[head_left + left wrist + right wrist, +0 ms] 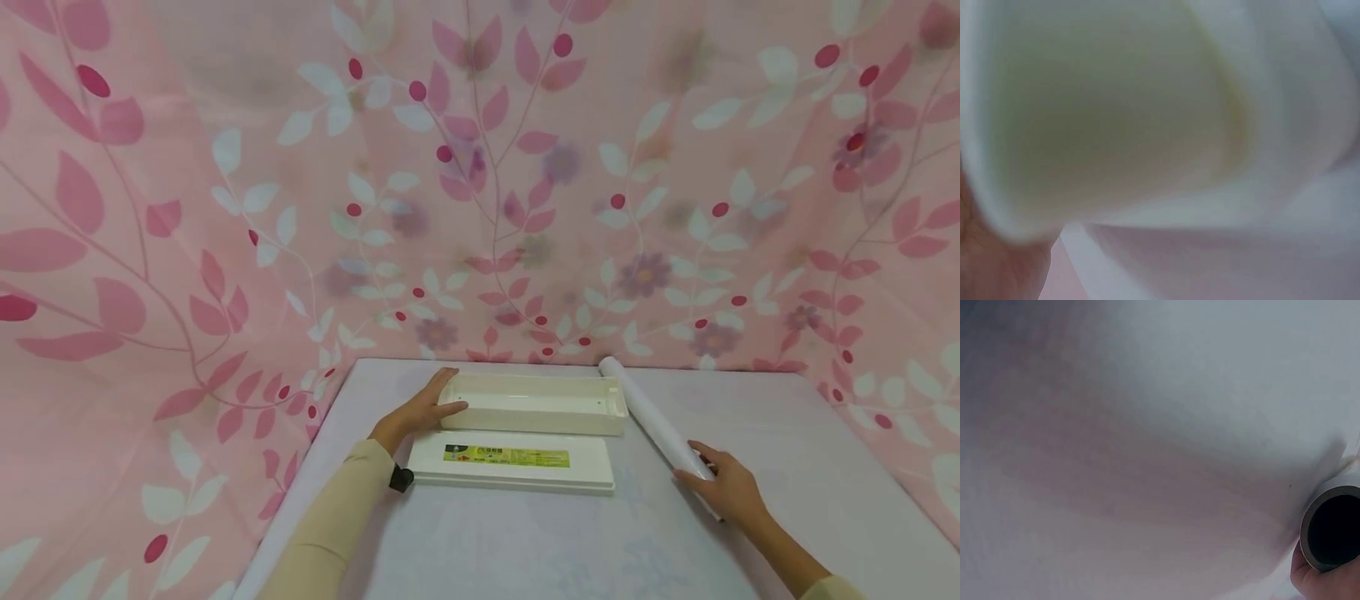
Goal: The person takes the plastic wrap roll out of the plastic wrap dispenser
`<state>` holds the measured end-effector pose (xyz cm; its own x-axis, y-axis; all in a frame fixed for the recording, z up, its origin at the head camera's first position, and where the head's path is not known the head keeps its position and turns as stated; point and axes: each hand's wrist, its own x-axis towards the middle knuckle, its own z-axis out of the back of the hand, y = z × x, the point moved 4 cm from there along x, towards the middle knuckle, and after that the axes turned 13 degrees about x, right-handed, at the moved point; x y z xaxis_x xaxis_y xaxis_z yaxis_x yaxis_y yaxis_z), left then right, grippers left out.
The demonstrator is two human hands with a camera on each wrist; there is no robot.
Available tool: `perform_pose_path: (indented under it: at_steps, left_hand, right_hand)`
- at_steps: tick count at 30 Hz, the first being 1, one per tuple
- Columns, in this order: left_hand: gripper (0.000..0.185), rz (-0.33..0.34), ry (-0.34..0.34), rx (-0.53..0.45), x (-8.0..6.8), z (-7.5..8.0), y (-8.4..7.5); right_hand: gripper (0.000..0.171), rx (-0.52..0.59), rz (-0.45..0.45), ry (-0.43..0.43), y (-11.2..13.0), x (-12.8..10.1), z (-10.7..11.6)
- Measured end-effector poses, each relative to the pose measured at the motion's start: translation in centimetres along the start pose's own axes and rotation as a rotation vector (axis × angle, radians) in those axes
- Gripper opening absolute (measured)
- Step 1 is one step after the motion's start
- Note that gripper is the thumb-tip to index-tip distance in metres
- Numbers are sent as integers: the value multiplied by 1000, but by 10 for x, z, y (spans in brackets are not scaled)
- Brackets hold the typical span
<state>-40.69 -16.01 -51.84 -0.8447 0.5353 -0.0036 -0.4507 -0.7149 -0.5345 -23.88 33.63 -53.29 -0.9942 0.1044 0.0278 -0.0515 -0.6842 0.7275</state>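
A long cream-white plastic box (532,422) stands without its lid towards the back of the table, its inside showing. My left hand (422,408) grips its left end, thumb over the near side and fingers at the far corner. In the left wrist view, the box (1104,125) is close and blurred, with part of the hand (1004,269) at lower left. The white lid (517,478), with a green and yellow label, lies just in front. On the right, my right hand (727,485) holds a white film roll (656,421) near its near end; the roll's hollow core (1334,531) shows in the right wrist view.
A pale cloth covers the table (795,450). Pink leaf-patterned curtains (495,183) hang behind it and along both sides. The roll slants away from me, its far end close to the box's right end and the table's back edge.
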Motion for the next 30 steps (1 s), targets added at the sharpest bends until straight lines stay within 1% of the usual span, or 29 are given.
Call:
perform_pose_path:
  at_steps: [2, 5, 9, 12, 16, 21, 25, 27, 30]
  left_hand:
    - [84, 8, 3, 7, -1, 1, 0]
    - [84, 11, 2, 6, -1, 2, 5]
    - [84, 5, 2, -5, -3, 2, 8]
    - [82, 7, 8, -3, -7, 3, 3]
    - [85, 34, 25, 13, -7, 2, 2]
    - [88, 88, 40, 31, -4, 7, 1]
    - [92, 117, 59, 71, -1, 12, 2]
    - [95, 124, 52, 112, 0, 16, 4]
    - [97, 124, 33, 160, -3, 21, 9]
  right_hand:
    - [78, 6, -10, 3, 0, 0, -2]
    - [78, 15, -5, 4, 3, 1, -5]
    - [76, 9, 2, 5, 5, 0, -8]
    - [76, 0, -10, 10, 6, -2, -9]
    - [78, -10, -25, 12, 7, -4, -8]
    - [80, -17, -6, 15, 9, -3, -8]
    - [79, -28, -1, 15, 12, 0, -10]
    - [78, -26, -2, 15, 14, 3, -13]
    - [77, -11, 0, 19, 19, 10, -17]
